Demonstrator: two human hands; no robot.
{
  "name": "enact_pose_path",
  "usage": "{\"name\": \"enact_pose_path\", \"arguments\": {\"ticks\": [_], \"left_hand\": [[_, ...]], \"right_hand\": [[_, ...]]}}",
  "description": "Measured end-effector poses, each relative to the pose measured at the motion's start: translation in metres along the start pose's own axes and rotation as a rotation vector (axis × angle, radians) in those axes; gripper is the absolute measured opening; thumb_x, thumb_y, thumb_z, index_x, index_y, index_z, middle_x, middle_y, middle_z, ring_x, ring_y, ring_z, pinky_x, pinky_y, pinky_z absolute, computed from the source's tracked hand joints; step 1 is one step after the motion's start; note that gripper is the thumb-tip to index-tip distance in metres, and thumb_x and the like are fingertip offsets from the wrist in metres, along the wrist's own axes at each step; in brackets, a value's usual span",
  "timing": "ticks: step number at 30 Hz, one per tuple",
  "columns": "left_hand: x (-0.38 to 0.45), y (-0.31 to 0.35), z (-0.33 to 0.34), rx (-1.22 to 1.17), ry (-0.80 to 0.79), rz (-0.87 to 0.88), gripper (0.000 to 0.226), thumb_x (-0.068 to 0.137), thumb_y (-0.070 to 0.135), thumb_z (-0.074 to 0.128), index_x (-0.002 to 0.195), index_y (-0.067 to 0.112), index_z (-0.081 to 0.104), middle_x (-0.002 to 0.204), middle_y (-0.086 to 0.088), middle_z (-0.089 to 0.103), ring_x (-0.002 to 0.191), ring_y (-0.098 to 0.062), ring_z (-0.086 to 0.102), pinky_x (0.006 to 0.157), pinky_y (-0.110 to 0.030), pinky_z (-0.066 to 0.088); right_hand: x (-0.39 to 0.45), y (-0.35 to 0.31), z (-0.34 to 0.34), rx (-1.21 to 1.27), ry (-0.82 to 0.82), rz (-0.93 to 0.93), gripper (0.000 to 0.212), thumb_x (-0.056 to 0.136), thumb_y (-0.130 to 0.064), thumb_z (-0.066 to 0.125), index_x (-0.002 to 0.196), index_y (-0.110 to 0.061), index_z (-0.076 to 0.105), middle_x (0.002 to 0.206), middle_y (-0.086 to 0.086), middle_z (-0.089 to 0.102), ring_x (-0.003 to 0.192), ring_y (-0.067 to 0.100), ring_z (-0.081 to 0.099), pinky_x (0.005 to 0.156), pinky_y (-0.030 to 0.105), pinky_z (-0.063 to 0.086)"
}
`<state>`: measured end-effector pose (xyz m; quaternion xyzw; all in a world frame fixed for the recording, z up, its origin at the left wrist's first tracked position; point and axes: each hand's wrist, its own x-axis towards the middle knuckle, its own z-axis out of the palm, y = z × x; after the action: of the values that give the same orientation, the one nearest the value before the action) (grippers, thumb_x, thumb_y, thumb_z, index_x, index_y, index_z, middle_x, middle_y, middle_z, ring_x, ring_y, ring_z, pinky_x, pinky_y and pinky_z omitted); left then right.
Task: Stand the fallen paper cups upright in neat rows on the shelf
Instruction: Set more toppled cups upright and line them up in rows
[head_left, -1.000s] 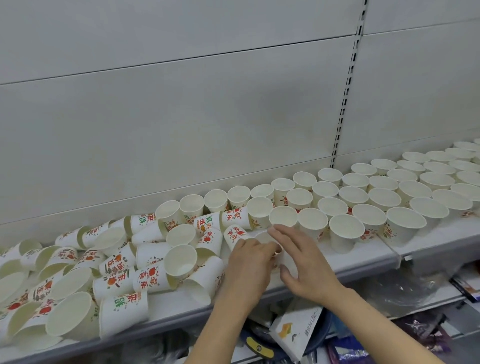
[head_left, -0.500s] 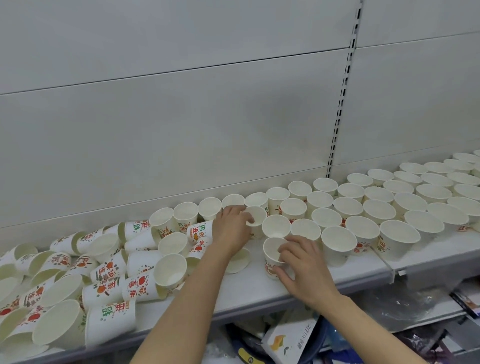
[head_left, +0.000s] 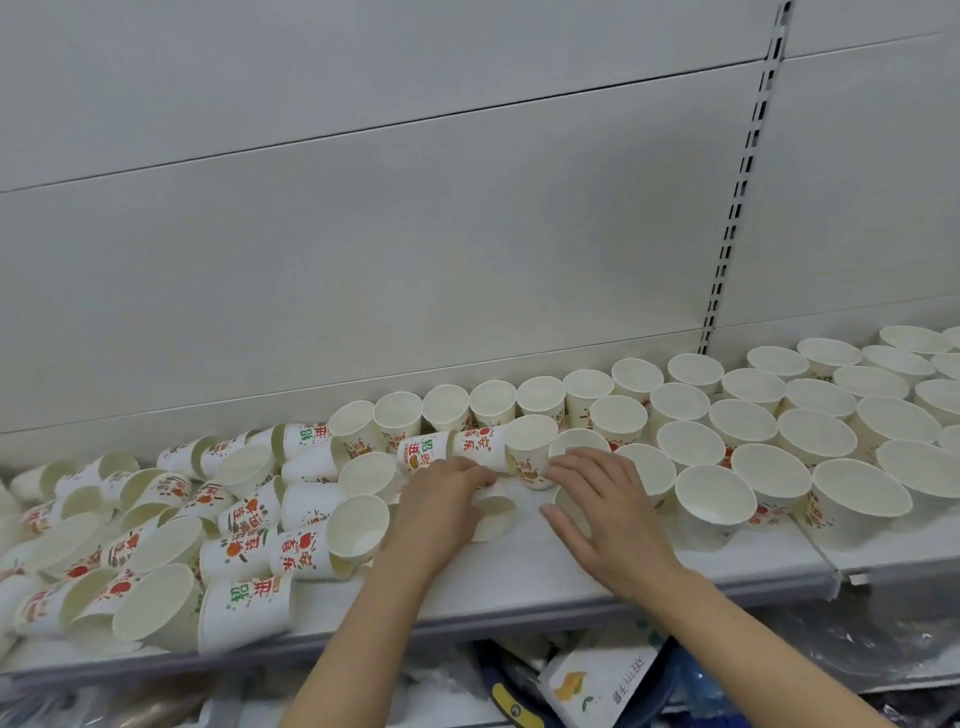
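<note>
White paper cups with red and green print cover the grey shelf (head_left: 519, 582). On the left lies a pile of fallen cups (head_left: 234, 551); on the right, upright cups (head_left: 743, 421) stand in rows, and a single row runs along the back. My left hand (head_left: 441, 514) is curled over a fallen cup (head_left: 496, 519) whose mouth faces right. My right hand (head_left: 608, 519) lies over an upright cup (head_left: 563, 506), thumb on its near side and fingers spread across its top. That cup is mostly hidden. Between my hands, another upright cup (head_left: 530, 447) stands just behind.
A grey back panel rises behind the shelf, with a slotted upright (head_left: 737, 208) at the right. The shelf's front edge runs below my wrists. Below it, a lower shelf holds packaged goods, among them a white box (head_left: 597, 680).
My left hand has drawn back from the cups near the back row to a fallen cup nearer the front. My right hand has stayed on its upright cup.
</note>
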<state>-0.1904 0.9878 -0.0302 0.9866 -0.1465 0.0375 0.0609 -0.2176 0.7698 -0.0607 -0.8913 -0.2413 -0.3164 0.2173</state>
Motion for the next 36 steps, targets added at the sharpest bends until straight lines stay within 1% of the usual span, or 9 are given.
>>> {"name": "enact_pose_path", "arguments": {"ticks": [4, 10, 15, 18, 21, 25, 29, 33, 36], "left_hand": [[-0.012, 0.008, 0.000, 0.041, 0.177, -0.068, 0.027, 0.097, 0.031, 0.049, 0.119, 0.035, 0.064, 0.117, 0.011, 0.065, 0.109, -0.019, 0.056, 0.078, -0.034, 0.050], [-0.017, 0.015, -0.005, -0.235, 0.224, -0.188, 0.021, 0.094, 0.039, 0.052, 0.104, 0.035, 0.071, 0.091, 0.009, 0.072, 0.086, -0.013, 0.063, 0.065, -0.028, 0.046], [-0.011, 0.018, -0.007, -0.305, 0.096, -0.204, 0.024, 0.094, 0.036, 0.054, 0.086, 0.025, 0.073, 0.076, 0.004, 0.070, 0.073, -0.013, 0.061, 0.060, -0.026, 0.042], [-0.004, 0.014, -0.009, -0.382, -0.040, -0.190, 0.039, 0.093, 0.040, 0.056, 0.059, 0.020, 0.058, 0.057, 0.002, 0.059, 0.058, -0.015, 0.052, 0.059, -0.031, 0.043], [0.012, 0.002, -0.020, -0.552, -0.058, -0.208, 0.022, 0.091, 0.034, 0.060, 0.078, 0.022, 0.074, 0.079, 0.005, 0.073, 0.072, -0.010, 0.067, 0.072, -0.030, 0.050], [0.042, -0.005, -0.015, -0.286, 0.084, -0.106, 0.028, 0.085, 0.025, 0.066, 0.112, 0.030, 0.069, 0.110, 0.009, 0.063, 0.102, -0.013, 0.055, 0.085, -0.032, 0.046], [0.063, -0.005, 0.010, -0.063, 0.037, -0.034, 0.050, 0.077, 0.038, 0.071, 0.122, 0.025, 0.055, 0.121, 0.001, 0.056, 0.104, -0.024, 0.049, 0.087, -0.037, 0.043], [0.072, -0.005, 0.026, 0.090, 0.105, 0.029, 0.048, 0.078, 0.035, 0.068, 0.120, 0.019, 0.054, 0.114, -0.006, 0.055, 0.100, -0.030, 0.050, 0.082, -0.038, 0.041], [0.077, -0.004, 0.034, 0.201, 0.170, 0.002, 0.036, 0.067, 0.032, 0.076, 0.098, 0.020, 0.064, 0.090, -0.004, 0.055, 0.080, -0.027, 0.055, 0.065, -0.034, 0.043]], "right_hand": [[0.025, -0.002, 0.009, 0.045, -0.018, 0.012, 0.034, 0.095, -0.041, 0.044, 0.108, -0.017, 0.065, 0.107, -0.003, 0.065, 0.111, 0.019, 0.051, 0.096, 0.031, 0.034], [0.026, -0.012, 0.013, 0.114, -0.043, -0.152, 0.032, 0.092, -0.044, 0.054, 0.108, -0.020, 0.067, 0.101, -0.007, 0.066, 0.097, 0.018, 0.057, 0.088, 0.030, 0.039], [0.013, -0.009, 0.013, 0.084, -0.050, -0.301, 0.043, 0.082, -0.058, 0.064, 0.102, -0.020, 0.069, 0.129, 0.000, 0.059, 0.116, 0.024, 0.053, 0.095, 0.039, 0.040], [0.008, -0.002, 0.017, 0.047, -0.046, -0.386, 0.028, 0.085, -0.048, 0.065, 0.083, -0.020, 0.068, 0.113, -0.005, 0.066, 0.115, 0.025, 0.056, 0.092, 0.040, 0.041], [0.009, 0.002, 0.018, 0.009, -0.019, -0.396, 0.022, 0.088, -0.035, 0.063, 0.072, -0.020, 0.066, 0.090, -0.010, 0.067, 0.112, 0.023, 0.058, 0.091, 0.037, 0.039], [0.015, 0.002, 0.019, 0.012, -0.029, -0.333, 0.024, 0.085, -0.042, 0.063, 0.073, -0.021, 0.064, 0.085, -0.013, 0.066, 0.108, 0.020, 0.059, 0.091, 0.034, 0.036], [0.017, 0.002, 0.016, -0.052, -0.189, -0.329, 0.039, 0.068, -0.061, 0.067, 0.080, -0.025, 0.061, 0.092, -0.014, 0.065, 0.115, 0.022, 0.054, 0.095, 0.037, 0.034], [0.021, 0.003, 0.024, -0.115, -0.228, -0.352, 0.023, 0.063, -0.032, 0.076, 0.075, -0.024, 0.059, 0.091, -0.009, 0.065, 0.115, 0.028, 0.056, 0.095, 0.040, 0.033], [0.022, 0.004, 0.027, -0.090, -0.189, -0.310, 0.019, 0.066, -0.021, 0.077, 0.069, -0.023, 0.059, 0.084, -0.010, 0.064, 0.114, 0.028, 0.057, 0.093, 0.038, 0.033]]}}
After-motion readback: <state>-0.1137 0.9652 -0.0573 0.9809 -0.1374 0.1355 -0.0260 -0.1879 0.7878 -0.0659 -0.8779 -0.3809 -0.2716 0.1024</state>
